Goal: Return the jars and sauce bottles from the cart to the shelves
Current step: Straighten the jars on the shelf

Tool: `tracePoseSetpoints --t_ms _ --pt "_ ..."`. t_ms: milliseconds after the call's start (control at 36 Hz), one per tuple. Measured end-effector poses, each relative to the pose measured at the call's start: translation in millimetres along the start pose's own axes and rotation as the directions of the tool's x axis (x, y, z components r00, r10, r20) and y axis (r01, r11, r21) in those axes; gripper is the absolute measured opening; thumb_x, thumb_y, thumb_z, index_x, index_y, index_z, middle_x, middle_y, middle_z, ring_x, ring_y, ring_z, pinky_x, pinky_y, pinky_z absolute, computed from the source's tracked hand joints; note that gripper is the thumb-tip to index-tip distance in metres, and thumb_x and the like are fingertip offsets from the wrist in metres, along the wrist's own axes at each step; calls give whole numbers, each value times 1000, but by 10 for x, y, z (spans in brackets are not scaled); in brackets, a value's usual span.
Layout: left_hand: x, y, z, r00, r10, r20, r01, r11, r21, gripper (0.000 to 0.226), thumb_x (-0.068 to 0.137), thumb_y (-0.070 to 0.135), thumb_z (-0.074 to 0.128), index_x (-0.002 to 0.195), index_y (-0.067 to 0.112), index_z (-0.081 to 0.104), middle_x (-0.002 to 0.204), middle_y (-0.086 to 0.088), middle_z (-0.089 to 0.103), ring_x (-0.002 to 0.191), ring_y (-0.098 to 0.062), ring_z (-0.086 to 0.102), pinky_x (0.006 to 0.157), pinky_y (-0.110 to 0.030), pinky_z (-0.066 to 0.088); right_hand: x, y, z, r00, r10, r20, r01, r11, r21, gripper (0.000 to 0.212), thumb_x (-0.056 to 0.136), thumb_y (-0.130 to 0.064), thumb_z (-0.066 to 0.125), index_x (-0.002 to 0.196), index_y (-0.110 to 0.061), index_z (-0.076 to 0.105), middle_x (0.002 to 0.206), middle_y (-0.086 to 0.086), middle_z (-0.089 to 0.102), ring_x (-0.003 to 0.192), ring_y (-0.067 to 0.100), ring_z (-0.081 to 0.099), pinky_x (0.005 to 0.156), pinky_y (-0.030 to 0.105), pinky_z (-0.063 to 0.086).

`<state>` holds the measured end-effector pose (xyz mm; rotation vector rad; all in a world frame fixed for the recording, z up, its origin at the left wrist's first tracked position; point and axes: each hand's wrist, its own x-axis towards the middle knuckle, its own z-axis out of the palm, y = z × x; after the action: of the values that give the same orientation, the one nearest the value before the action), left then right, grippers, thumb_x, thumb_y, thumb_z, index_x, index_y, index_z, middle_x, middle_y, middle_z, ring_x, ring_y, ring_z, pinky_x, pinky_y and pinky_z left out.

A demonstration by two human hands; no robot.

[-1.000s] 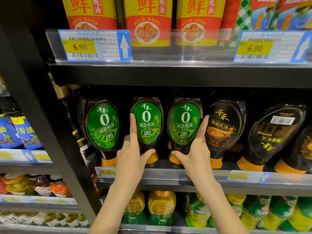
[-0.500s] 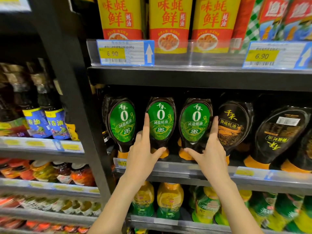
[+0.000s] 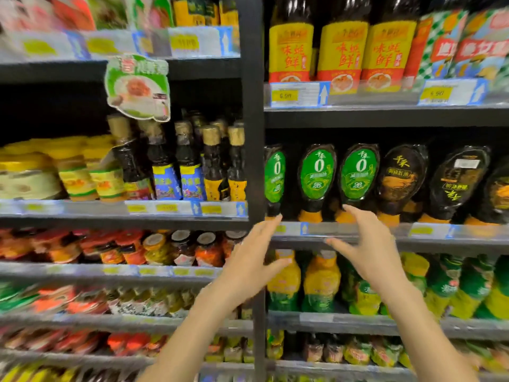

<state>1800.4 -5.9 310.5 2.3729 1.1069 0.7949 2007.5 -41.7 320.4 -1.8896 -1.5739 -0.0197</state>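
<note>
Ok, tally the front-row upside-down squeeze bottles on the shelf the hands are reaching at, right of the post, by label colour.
Green-label bottles: 3, the leftmost partly behind the shelf post
Black-label bottles: 3, the rightmost cut by the frame edge
Total: 6

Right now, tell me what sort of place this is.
Most likely a supermarket condiment aisle: black shelves carry rows of identical green-labelled sauce bottles, and yellow price tags run along the shelf edges.
</note>
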Motion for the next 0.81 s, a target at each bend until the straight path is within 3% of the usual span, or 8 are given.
tracePoseSetpoints --t_ms 195,333,528,667,806 --pt "-838 -485 -649 995 -92 -37 95 990 104 71 88 33 58 146 27 18 152 5 25 140 -12 26 112 -30 28 -488 -879 202 991 -131 23 128 987 99 71 74 -33 75 136 -20 44 136 3 52 127 24 47 99 39 41" --pt "-1267 -880 -1165 981 -157 -117 177 966 186 71 87 35 60 145 27 21 150 4 29 138 -12 29 110 -27 30 -560 -1487 437 964 -248 96 234 962 139 72 77 -32 73 139 -18 40 138 2 48 128 21 44 102 36 38" --pt "-1641 -1355 -1869 943 -220 -249 283 925 254 71 86 34 61 146 24 23 148 6 31 135 -10 33 105 -20 28 -402 -2269 874 886 -447 121 422 887 186 72 77 -31 74 139 -19 39 136 3 50 127 22 46 101 37 40" --pt "-1690 -1701 -2269 922 -220 -319 323 891 319 72 86 39 60 146 26 22 149 7 31 134 -11 34 107 -33 35 -157 -2779 1221 826 -548 132 508 825 250 70 79 -32 71 140 -21 38 138 0 47 129 19 43 102 34 37" --pt "-1562 -2063 -2623 911 -212 -353 341 870 357 71 86 37 60 145 24 24 149 5 32 134 -13 35 106 -32 36 204 -3223 1618 769 -633 91 578 749 324 70 77 -25 74 138 -17 41 134 3 49 125 21 46 103 39 41"
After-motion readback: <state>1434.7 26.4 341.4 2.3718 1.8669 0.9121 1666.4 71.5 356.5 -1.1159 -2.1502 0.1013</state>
